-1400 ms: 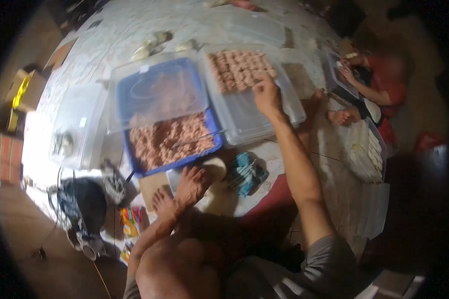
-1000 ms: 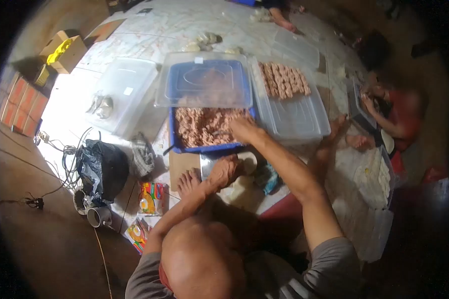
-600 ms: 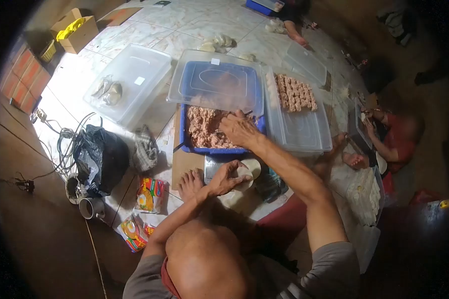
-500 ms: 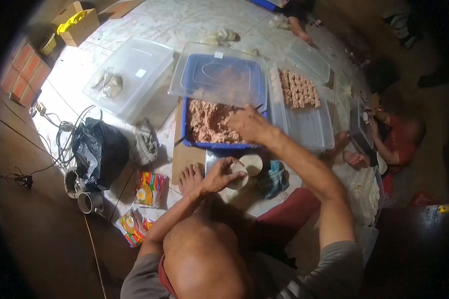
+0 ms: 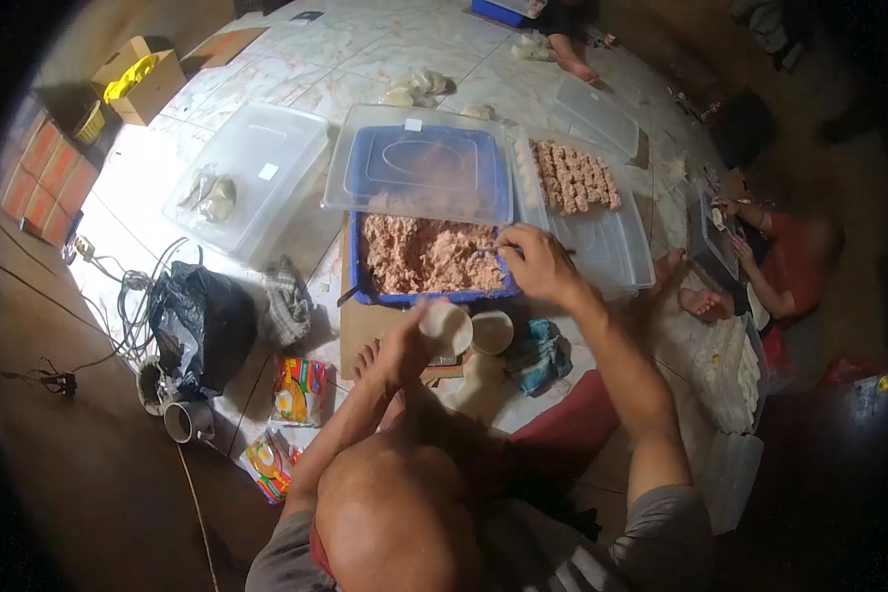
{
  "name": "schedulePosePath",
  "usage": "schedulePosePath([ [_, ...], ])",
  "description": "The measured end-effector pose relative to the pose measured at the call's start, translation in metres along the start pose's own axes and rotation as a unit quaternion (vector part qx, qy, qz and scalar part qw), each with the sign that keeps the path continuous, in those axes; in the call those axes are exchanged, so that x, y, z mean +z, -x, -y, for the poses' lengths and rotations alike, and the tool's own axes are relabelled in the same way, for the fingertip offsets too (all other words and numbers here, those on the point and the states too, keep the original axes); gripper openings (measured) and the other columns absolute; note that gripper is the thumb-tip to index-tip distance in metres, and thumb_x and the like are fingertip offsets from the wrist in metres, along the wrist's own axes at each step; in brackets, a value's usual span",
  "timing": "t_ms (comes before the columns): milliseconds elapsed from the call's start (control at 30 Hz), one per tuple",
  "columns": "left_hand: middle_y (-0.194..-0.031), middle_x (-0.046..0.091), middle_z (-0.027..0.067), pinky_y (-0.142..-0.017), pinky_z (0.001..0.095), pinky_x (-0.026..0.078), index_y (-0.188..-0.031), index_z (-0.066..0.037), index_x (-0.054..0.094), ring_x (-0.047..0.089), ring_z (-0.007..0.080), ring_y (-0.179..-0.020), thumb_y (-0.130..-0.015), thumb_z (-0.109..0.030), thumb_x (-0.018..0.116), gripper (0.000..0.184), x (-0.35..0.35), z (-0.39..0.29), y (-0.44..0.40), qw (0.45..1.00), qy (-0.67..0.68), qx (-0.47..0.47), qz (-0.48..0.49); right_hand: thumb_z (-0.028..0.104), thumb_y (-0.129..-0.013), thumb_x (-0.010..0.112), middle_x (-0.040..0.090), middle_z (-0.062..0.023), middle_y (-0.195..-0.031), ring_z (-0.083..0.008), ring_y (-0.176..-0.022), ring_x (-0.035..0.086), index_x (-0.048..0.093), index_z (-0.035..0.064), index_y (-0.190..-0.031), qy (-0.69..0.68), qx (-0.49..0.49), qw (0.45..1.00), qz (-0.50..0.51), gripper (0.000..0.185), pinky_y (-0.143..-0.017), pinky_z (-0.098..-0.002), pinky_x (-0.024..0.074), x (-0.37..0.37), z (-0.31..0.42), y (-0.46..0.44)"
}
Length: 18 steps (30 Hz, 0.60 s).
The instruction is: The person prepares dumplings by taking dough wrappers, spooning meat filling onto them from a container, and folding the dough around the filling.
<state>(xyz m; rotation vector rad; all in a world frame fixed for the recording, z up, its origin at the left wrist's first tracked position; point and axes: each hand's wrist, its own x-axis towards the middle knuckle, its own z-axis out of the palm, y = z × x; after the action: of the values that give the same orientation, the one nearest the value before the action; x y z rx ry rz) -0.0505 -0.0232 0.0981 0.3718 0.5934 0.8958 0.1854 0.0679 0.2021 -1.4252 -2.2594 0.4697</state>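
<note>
My left hand (image 5: 403,343) has its fingers closed around a thin, round, pale dough wrapper (image 5: 448,330), its flat face turned up. Just right of it sits another pale round stack of wrappers (image 5: 491,333). Over the right rim of a blue tub (image 5: 434,299), my right hand (image 5: 545,262) grips a thin utensil (image 5: 489,251) whose tip points left at the filling; its exact kind is hard to make out. Pink minced meat filling (image 5: 429,255) fills the tub, and a clear lid (image 5: 335,187) covers its far part.
A clear box (image 5: 641,266) at the right bears rows of meat-topped pieces (image 5: 574,178). A blue cloth (image 5: 545,357), a black plastic bag (image 5: 202,316), a mug (image 5: 185,422) and noodle packets (image 5: 299,390) lie around me. A person in a red shirt (image 5: 807,261) works at far right.
My right hand has drawn back to the right from above the filling to the tub's rim. My left hand has lifted the wrapper slightly up and left toward the tub.
</note>
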Motion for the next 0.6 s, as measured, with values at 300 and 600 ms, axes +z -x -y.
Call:
schedulePosePath([
  [300, -0.137, 0.057, 0.0172, -0.110, 0.0535, 0.039, -0.144, 0.001, 0.046, 0.056, 0.0336, -0.123, -0.092, -0.073, 0.046, 0.090, 0.056, -0.035, -0.021, 0.957, 0.277, 0.065, 0.062, -0.005, -0.088, 0.055, 0.061, -0.0158, -0.101, -0.0346, -0.089, 0.064, 0.065, 0.0005, -0.117, -0.033, -0.047, 0.953, -0.299, 0.030, -0.074, -0.0394, 0.0522, 0.107, 0.023, 0.087],
  [600, -0.149, 0.044, 0.0273, -0.116, 0.0543, 0.034, -0.145, 0.005, 0.041, 0.042, 0.0395, -0.140, -0.099, -0.064, 0.042, 0.083, 0.016, -0.022, -0.031, 0.927, 0.371, 0.046, -0.017, 0.005, -0.092, 0.059, 0.061, -0.0176, -0.103, -0.0328, -0.096, 0.063, 0.061, -0.0022, -0.119, -0.042, 0.008, 0.987, -0.153, 0.028, -0.082, -0.0421, 0.0493, 0.087, -0.002, 0.148],
])
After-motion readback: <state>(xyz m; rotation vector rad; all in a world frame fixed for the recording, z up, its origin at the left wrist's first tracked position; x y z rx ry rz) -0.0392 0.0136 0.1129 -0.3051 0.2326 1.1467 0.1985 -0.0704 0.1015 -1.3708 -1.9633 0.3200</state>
